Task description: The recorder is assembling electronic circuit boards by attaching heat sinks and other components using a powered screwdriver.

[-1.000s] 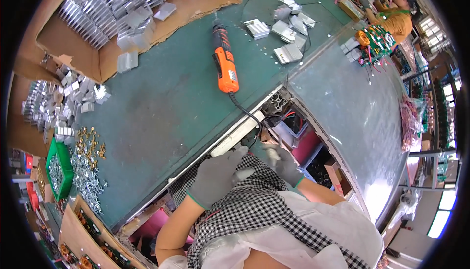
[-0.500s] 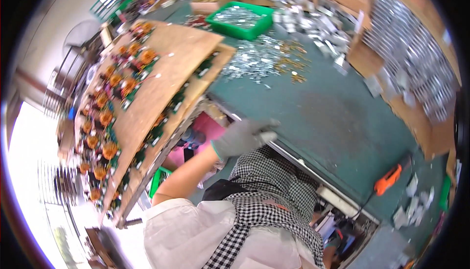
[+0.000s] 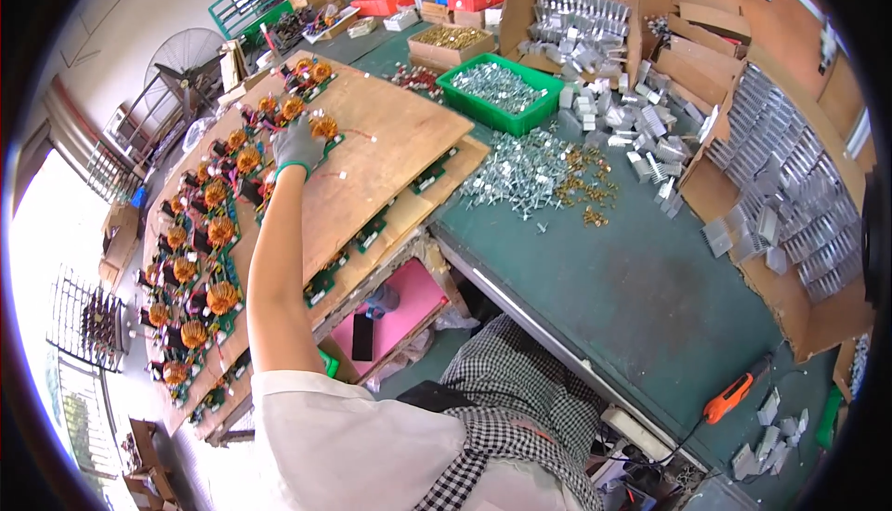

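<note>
My left hand (image 3: pixel 299 146), in a grey glove with a green cuff, reaches out over the upper plywood sheet (image 3: pixel 400 130) on the left. Its fingers are closed at a green circuit board (image 3: pixel 333 142) with a copper-wound coil (image 3: pixel 323 127); the fingertips are partly hidden by the hand. Rows of similar circuit boards (image 3: pixel 221 232) with coils, dark parts and thin wires cover the left part of the sheet. More boards show beneath it, on a second sheet. My right hand is not in view.
On the green worktable (image 3: pixel 576 251) lie a pile of screws (image 3: pixel 520 172), brass-coloured pieces (image 3: pixel 595 181), a green bin (image 3: pixel 502 93) of screws, loose metal heat sinks (image 3: pixel 641 121) and an orange-handled tool (image 3: pixel 728 399). Cardboard boxes of heat sinks (image 3: pixel 790 167) line the right.
My left hand has moved from the worktable's near edge, away and to the left, onto the circuit boards. The view has also shifted and become sharper.
</note>
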Demonstrator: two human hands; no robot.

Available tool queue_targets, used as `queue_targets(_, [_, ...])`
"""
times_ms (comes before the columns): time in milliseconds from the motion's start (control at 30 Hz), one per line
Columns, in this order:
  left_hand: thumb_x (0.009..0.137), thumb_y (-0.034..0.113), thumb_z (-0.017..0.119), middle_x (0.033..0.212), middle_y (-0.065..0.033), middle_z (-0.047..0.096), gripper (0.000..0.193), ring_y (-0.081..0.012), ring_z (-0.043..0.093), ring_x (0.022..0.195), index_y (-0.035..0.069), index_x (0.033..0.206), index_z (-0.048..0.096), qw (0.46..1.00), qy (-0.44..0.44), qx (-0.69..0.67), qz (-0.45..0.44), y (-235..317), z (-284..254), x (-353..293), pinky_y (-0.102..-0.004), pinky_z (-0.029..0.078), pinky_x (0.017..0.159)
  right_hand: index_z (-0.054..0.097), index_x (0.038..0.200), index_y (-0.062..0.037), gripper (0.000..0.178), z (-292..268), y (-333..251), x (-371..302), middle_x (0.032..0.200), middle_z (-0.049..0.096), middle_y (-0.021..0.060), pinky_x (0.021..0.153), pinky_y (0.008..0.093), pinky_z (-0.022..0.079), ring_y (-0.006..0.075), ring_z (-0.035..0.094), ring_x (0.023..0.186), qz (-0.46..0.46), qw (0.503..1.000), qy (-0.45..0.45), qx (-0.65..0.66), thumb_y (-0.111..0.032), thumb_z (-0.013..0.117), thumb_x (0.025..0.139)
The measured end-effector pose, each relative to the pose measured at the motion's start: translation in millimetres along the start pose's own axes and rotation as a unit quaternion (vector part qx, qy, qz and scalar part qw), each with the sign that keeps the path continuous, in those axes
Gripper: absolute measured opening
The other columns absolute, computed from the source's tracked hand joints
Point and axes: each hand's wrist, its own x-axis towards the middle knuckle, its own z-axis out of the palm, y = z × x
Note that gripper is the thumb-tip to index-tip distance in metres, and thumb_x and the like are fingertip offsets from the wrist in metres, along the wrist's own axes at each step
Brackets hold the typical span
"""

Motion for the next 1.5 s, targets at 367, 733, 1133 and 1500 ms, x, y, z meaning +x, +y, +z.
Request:
queue_targets(367, [0.065, 0.014, 0.073, 0.103, 0.0003, 0.066, 0.040, -0.0244, 0.055, 0.100, 0.019, 0.104, 0.066, 0.961, 0.183, 0.006, 0.207, 29, -14, -28, -0.0442, 0.033, 0.105, 0.051, 0.134, -0.0103, 0.046, 30, -2, -41, 0.116, 0.062, 0.0165, 0.093, 0.0405, 0.042, 0.0181, 0.057, 0.105, -0.046, 0.993, -0.093, -0.062, -0.037, 0.054, 0.096])
queue_targets(733, [0.072, 0.022, 0.063, 0.110, 0.0064, 0.065, 0.034, -0.0186, 0.054, 0.111, 0.025, 0.105, 0.066, 0.689, 0.193, -0.172, 0.677, 282, -84, -173, -0.0442, 0.030, 0.112, 0.067, 0.108, -0.0034, 0.023, 77, -151, -60, 0.094, 0.069, 0.0075, 0.072, 0.0307, 0.051, 0.0158, 0.063, 0.079, -0.343, 0.900, -0.068, -0.262, -0.020, 0.063, 0.092])
queue_targets(1133, [0.082, 0.023, 0.063, 0.114, 0.0011, 0.062, 0.038, -0.0231, 0.051, 0.121, 0.020, 0.120, 0.059, 0.559, 0.001, -0.246, 0.792, 423, -79, -240, -0.0411, 0.035, 0.110, 0.064, 0.115, -0.0087, 0.027, 10, -227, 1, 0.092, 0.067, 0.0084, 0.068, 0.0330, 0.051, 0.0186, 0.063, 0.076, -0.421, 0.840, 0.133, -0.316, -0.024, 0.063, 0.092])
queue_targets(1500, [0.068, 0.043, 0.080, 0.126, -0.0160, 0.058, 0.080, -0.0424, 0.043, 0.128, 0.013, 0.134, 0.046, 0.637, -0.138, -0.301, 0.696, 416, -95, -277, -0.0496, 0.030, 0.112, 0.062, 0.121, -0.0172, 0.038, -23, -331, 183, 0.124, 0.058, 0.0072, 0.094, 0.0448, 0.042, 0.0279, 0.052, 0.119, -0.335, 0.589, 0.347, -0.648, -0.020, 0.060, 0.083])
